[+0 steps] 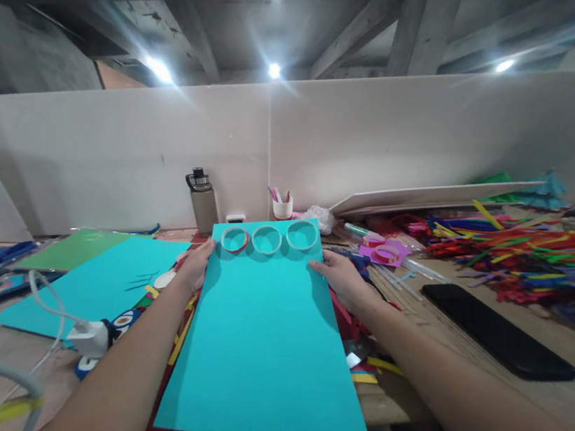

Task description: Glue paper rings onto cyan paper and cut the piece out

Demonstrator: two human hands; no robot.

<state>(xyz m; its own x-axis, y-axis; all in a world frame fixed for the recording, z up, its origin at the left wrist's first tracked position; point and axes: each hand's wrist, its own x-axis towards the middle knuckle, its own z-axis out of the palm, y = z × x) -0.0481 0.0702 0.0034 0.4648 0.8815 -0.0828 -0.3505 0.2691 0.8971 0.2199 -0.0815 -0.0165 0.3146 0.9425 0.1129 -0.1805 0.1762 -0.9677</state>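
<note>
A large turquoise sheet of card point(261, 339) spans the middle of the view, its near end reaching past the table edge. Three pale rings point(267, 240) stand in a row along its far end, and the leftmost has a red patch on its rim. My left hand point(197, 264) grips the card's far left edge. On the opposite edge, my right hand point(341, 272) pinches the card, thumb on top and the other fingers mostly hidden beneath. Both hands are closed on the card.
Left lie another turquoise sheet point(99, 279), a green sheet point(77, 247) and a white charger plug point(90, 337) with cable. A bottle point(204, 205) and a pen cup point(283, 207) stand behind. Right are a black phone point(496, 329) and a heap of colourful pipe cleaners point(540, 246).
</note>
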